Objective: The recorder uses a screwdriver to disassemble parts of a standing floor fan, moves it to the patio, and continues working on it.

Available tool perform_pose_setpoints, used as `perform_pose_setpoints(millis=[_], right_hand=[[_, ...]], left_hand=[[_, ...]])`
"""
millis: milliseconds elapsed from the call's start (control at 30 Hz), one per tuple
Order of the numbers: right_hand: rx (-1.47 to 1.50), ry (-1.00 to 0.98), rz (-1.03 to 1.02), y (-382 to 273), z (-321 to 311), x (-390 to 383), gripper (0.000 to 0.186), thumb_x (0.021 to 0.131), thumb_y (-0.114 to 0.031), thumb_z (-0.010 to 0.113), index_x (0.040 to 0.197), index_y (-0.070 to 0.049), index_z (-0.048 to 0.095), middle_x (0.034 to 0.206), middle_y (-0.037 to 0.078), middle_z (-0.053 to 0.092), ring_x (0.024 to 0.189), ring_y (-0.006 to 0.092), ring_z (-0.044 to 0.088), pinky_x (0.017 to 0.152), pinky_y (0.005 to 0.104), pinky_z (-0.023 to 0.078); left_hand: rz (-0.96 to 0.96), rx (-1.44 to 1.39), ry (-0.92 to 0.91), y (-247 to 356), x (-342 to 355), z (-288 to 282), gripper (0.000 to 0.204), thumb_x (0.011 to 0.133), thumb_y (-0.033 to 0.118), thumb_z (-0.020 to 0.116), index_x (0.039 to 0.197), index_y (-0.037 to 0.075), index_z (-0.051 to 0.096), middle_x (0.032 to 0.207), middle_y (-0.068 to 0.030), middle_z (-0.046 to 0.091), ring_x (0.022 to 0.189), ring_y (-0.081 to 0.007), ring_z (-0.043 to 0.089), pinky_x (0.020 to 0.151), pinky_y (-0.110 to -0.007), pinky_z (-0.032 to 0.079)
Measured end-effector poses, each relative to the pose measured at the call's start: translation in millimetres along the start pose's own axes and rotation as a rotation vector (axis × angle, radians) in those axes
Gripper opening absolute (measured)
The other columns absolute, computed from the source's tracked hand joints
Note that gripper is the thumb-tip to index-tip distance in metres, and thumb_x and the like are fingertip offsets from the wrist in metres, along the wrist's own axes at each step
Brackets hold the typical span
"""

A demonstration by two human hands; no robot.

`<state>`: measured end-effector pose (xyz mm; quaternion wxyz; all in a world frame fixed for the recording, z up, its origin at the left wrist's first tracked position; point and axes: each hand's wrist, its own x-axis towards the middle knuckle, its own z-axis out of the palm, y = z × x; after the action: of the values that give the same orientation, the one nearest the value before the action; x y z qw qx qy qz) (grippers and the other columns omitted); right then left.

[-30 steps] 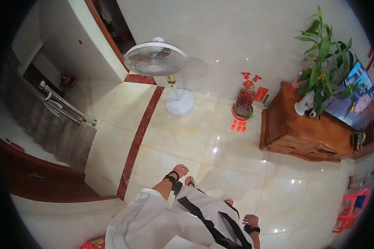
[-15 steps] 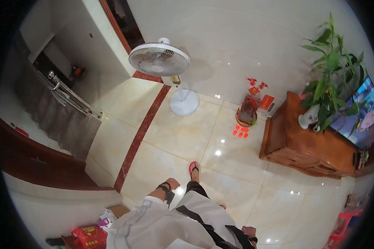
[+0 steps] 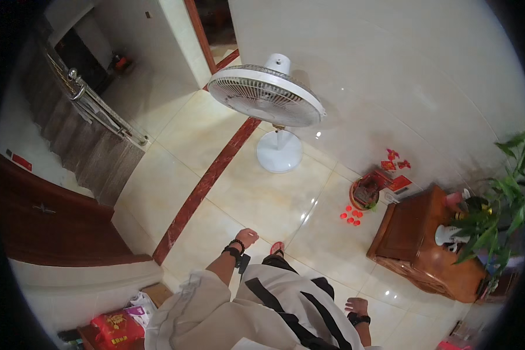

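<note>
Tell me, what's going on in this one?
A person is on their feet on a glossy cream tiled floor. Their bare left hand and bare right hand are out in front of the body, apart, and neither appears to hold or touch anything. Ahead, a white round-headed pedestal fan stands near the pale wall. To the right, a leafy green plant rises over a brown wooden cabinet.
</note>
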<state>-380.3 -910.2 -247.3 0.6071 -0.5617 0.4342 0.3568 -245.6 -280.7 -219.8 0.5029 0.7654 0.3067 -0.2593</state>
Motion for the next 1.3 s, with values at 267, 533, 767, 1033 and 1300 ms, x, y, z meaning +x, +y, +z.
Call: perform_pose_setpoints(millis=[267,533,767,1033,1300], right_hand=[[-0.427,0.084,-0.103,-136,69,26,0.026,0.090,-0.015,0.043,0.094,0.003,0.060,0.087,0.018,0.064,0.073,0.0345,0.065,0.061,0.0490,0.058],[-0.294,-0.371,0.175,-277,69,139,0.037,0.091,-0.028,0.047,0.107,0.002,0.061,0.099,0.020,0.064,0.082,0.0379,0.066,0.073,0.0497,0.056],[-0.486,-0.072,-0.108,-414,200,84,0.012,0.081,-0.009,0.066,0.089,-0.001,0.063,0.071,0.009,0.063,0.056,0.0179,0.062,0.049,0.0300,0.053],[-0.876,-0.001,-0.225,-414,263,75,0.021,0.081,-0.013,0.070,0.095,0.001,0.065,0.075,0.008,0.065,0.061,0.0167,0.064,0.055,0.0302,0.055],[-0.706,0.058,-0.182,-388,302,58,0.022,0.079,-0.012,0.071,0.095,0.002,0.066,0.080,0.009,0.067,0.065,0.0180,0.066,0.054,0.0296,0.055]], left_hand=[[-0.177,-0.173,0.046,-32,32,-31,0.034,0.080,0.029,0.072,0.105,0.008,0.065,0.089,-0.0054,0.069,0.079,-0.0145,0.066,0.066,-0.031,0.054],[-0.551,-0.413,0.123,-61,7,-23,0.030,0.080,0.023,0.073,0.105,0.010,0.066,0.086,-0.0056,0.070,0.076,-0.0149,0.067,0.064,-0.034,0.055],[-0.503,-0.527,0.219,-43,29,-27,0.031,0.080,0.023,0.075,0.106,0.008,0.066,0.086,-0.0070,0.070,0.077,-0.0149,0.068,0.061,-0.030,0.055],[-0.402,-0.579,0.143,-45,78,-67,0.037,0.078,0.024,0.075,0.108,0.007,0.064,0.088,-0.0069,0.070,0.077,-0.0153,0.068,0.061,-0.030,0.054],[-0.406,-0.522,0.118,-43,98,-129,0.036,0.079,0.022,0.074,0.110,0.006,0.063,0.092,-0.0080,0.069,0.082,-0.0178,0.068,0.069,-0.035,0.056]])
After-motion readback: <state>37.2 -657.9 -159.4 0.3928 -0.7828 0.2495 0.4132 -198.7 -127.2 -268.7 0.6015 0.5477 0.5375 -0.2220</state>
